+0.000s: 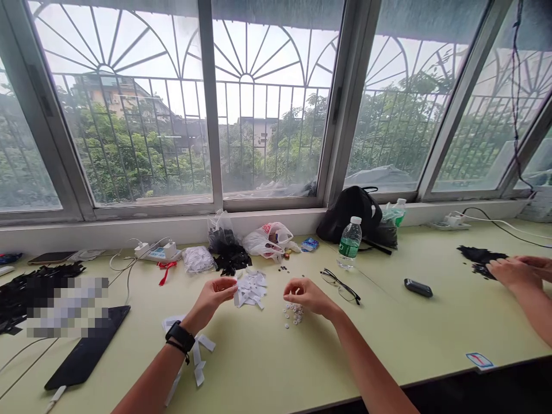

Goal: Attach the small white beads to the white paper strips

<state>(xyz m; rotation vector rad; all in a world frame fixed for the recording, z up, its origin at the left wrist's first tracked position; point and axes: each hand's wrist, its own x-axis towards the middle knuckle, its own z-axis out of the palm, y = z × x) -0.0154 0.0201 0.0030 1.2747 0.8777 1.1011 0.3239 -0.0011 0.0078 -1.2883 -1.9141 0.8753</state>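
While the narrowly pinched left hand (211, 296) is held just beside a heap of white label strips (250, 289), their long axes pointing every way, small white buttons (293, 315) are left just below the equally pinched right hand (308, 298); whether anything is held cannot be told

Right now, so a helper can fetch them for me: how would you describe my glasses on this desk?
Below the wide windows runs a pale green desk. Just right of your right hand, below a green-labelled water bottle, lie thin dark-framed glasses. They are the only eyewear in sight, lying unfolded with nothing on them.
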